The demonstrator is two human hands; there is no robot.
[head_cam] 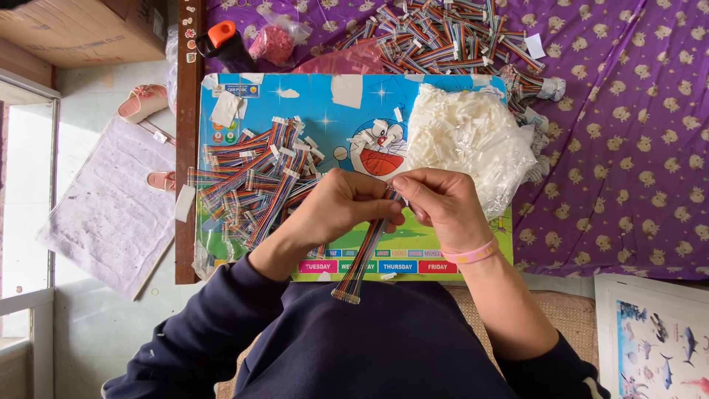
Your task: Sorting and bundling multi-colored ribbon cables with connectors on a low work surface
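I have my left hand (341, 209) and right hand (437, 205) both pinched shut on the far end of a rainbow ribbon cable (360, 262) over the cartoon board (354, 111), seemingly fitting a connector, so next needs a steady push

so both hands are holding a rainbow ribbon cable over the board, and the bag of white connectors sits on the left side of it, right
Not quite: the head view shows the bag of white connectors on the board's right side. Both the left hand and right hand do hold the rainbow ribbon cable.
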